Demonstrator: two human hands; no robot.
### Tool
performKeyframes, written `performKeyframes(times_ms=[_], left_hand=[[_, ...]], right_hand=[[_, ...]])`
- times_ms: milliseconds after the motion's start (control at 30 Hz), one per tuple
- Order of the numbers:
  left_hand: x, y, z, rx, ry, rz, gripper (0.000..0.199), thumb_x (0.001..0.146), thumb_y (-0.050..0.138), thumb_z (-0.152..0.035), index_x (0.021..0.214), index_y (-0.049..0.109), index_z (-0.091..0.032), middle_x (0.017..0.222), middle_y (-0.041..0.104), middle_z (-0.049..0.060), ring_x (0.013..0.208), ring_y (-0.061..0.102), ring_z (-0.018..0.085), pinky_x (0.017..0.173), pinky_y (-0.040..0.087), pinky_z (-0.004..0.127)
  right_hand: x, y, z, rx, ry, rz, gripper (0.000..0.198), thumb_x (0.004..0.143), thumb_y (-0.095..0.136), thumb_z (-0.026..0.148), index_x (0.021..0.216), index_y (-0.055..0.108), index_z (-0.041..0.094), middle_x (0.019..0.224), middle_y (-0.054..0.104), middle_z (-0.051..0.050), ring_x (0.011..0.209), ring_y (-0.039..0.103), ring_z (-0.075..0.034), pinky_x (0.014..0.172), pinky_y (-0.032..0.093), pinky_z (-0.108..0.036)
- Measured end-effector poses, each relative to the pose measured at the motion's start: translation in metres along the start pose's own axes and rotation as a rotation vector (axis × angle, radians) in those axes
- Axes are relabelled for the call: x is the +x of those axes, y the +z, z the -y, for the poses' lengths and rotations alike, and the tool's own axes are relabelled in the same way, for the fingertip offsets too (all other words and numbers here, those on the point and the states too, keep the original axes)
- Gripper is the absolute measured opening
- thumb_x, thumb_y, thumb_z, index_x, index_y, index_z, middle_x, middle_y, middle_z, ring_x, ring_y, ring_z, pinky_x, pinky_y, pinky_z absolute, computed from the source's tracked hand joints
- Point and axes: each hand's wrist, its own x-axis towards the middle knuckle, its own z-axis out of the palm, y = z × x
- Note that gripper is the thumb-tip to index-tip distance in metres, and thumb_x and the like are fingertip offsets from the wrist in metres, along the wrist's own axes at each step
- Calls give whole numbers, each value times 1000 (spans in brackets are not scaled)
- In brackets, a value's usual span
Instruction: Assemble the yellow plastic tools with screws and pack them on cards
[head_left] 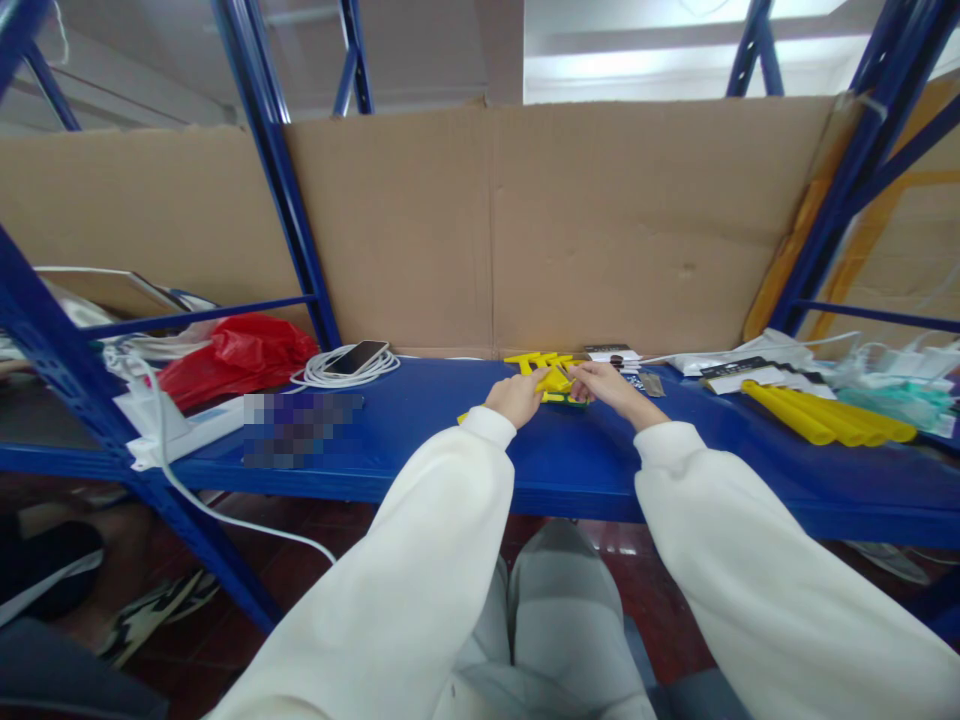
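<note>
Both of my hands meet over the blue shelf top (427, 420), a little right of its middle. My left hand (517, 398) is closed on a yellow plastic piece (553, 381). At the other end of that piece are the bent fingers of my right hand (600, 385), pressed together; what they pinch is too small to make out. Just behind lie more yellow pieces (534, 359), partly covered by my hands. Under them shows a yellow and green item (562, 399). Small packets (651, 384) rest beside my right hand.
To the right lie yellow tubes (825, 412) and black-and-white cards (765, 377). On the left are a phone (358, 357) on a coiled white cable (319, 372), a red plastic bag (240, 355) and a white power strip (202, 430). A cardboard panel (600, 230) stands behind; blue posts (277, 180) frame the shelf.
</note>
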Motion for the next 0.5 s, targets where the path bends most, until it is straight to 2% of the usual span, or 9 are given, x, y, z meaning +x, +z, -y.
performKeyframes(times_ms=[67,133,200,333,433,500], left_hand=[[-1,-2,0,-30,-31,-18,54,101,47,-31,155,44,-34,129,72,9,115,70,27,99,52,38],[-1,-5,1,-69,-59,-40,54,101,48,-33,155,45,-36,129,72,7,115,70,27,100,52,37],[-2,-7,2,-124,-80,-78,53,101,49,-33,154,47,-37,130,72,6,116,69,27,101,51,37],[1,-8,3,-301,-73,-200,50,100,52,-30,150,53,-35,128,73,4,120,67,26,100,51,35],[11,-5,2,-487,-63,-298,45,99,53,-30,143,60,-30,125,74,6,119,67,24,96,52,31],[20,-2,0,-612,-75,-335,38,99,53,-31,134,67,-22,117,76,8,111,69,24,90,53,30]], right_hand=[[7,-14,-12,-286,11,-197,16,91,55,14,89,71,15,90,76,-13,85,71,-21,77,53,-28],[9,-31,-26,-483,115,-338,25,87,56,10,104,74,15,112,74,-17,107,69,-28,93,51,-37],[9,-49,-42,-575,249,-438,35,86,57,13,116,74,19,123,71,-18,118,64,-32,99,49,-45],[5,-72,-70,-635,440,-484,35,89,60,36,116,76,21,127,66,-20,127,55,-39,102,44,-58],[7,-74,-84,-687,472,-475,37,89,57,35,116,74,17,125,66,-22,126,53,-39,100,42,-64],[11,-73,-88,-716,466,-464,37,88,56,31,117,72,15,122,66,-23,124,53,-38,98,43,-64]])
